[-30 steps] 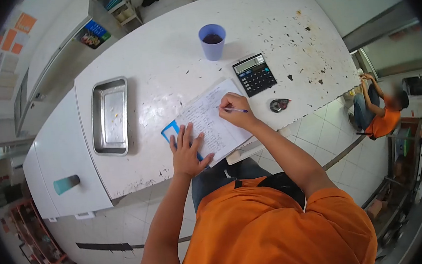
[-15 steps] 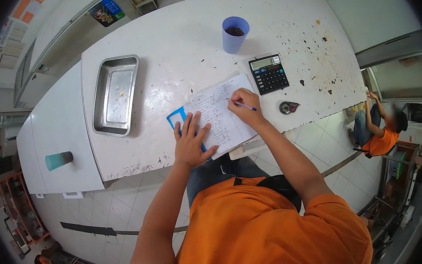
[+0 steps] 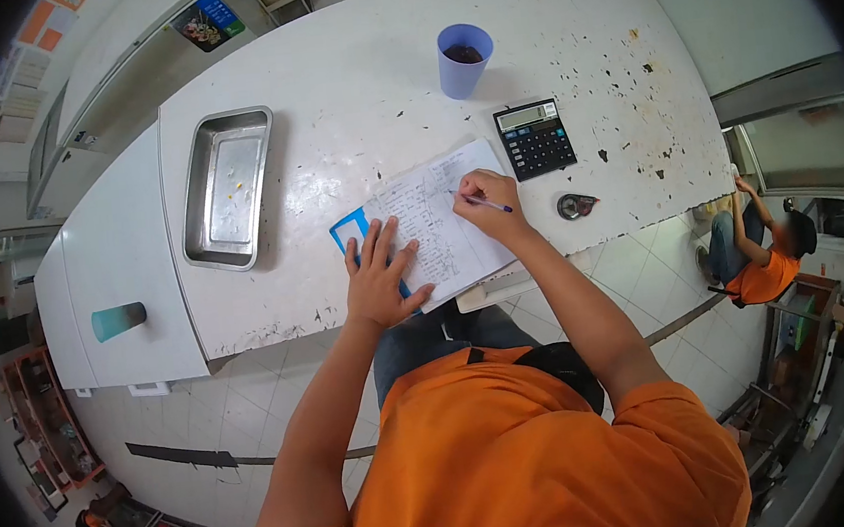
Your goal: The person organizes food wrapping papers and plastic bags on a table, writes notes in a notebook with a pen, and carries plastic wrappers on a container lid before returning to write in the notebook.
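An open notebook with handwritten lines lies tilted at the table's near edge, a blue cover corner showing on its left. My left hand rests flat with spread fingers on the notebook's left side. Fingers closed, my right hand grips a pen over the upper middle of the page. The tip seems to meet the paper, though it is too small to be sure. Just right of the page sit a black calculator and a small dark correction tape dispenser.
A purple cup with dark contents stands beyond the notebook. To the left are a metal tray and a teal cup. The white tabletop is chipped. Another person in orange crouches at the right.
The view has shifted slightly, so the table items appear a little higher. My right hand stays on the page with the pen; my left hand keeps its place on the notebook.
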Demonstrator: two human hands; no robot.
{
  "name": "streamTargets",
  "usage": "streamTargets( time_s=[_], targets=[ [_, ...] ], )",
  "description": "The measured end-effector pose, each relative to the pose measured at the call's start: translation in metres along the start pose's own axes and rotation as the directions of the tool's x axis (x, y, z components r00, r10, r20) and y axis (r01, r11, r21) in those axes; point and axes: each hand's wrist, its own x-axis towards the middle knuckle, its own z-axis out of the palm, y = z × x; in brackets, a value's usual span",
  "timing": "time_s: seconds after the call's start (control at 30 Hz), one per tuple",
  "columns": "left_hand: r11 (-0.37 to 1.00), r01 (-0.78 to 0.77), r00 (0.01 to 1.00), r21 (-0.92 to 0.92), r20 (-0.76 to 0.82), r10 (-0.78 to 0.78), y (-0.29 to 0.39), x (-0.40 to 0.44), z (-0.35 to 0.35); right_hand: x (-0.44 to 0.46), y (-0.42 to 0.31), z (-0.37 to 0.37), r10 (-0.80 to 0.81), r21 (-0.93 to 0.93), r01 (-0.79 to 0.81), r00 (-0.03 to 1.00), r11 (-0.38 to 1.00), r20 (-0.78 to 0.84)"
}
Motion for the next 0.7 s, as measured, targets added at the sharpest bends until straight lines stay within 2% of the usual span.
streamTargets(
  time_s=[0.17,0.37,0.57,0.7],
  targets=[
    [1.000,-0.014,1.000,-0.011,-0.024,0.014,-0.001,-0.001,0.002,-0.001,0.006,0.004,-0.028,0.017,0.029,0.997,0.999,-0.074],
    [1.000,-0.015,1.000,-0.015,-0.026,0.015,0.000,0.000,0.001,-0.002,-0.001,0.004,-0.019,0.031,0.021,0.997,0.999,-0.077],
    [1.000,-0.018,1.000,-0.019,-0.013,0.017,-0.001,0.001,0.002,-0.002,0.005,0.008,-0.078,0.045,0.086,0.985,0.995,-0.152],
    [1.000,-0.023,1.000,-0.011,-0.002,0.023,-0.001,0.000,0.002,-0.002,0.007,0.006,-0.056,0.036,0.060,0.993,0.998,-0.102]
  ],
)
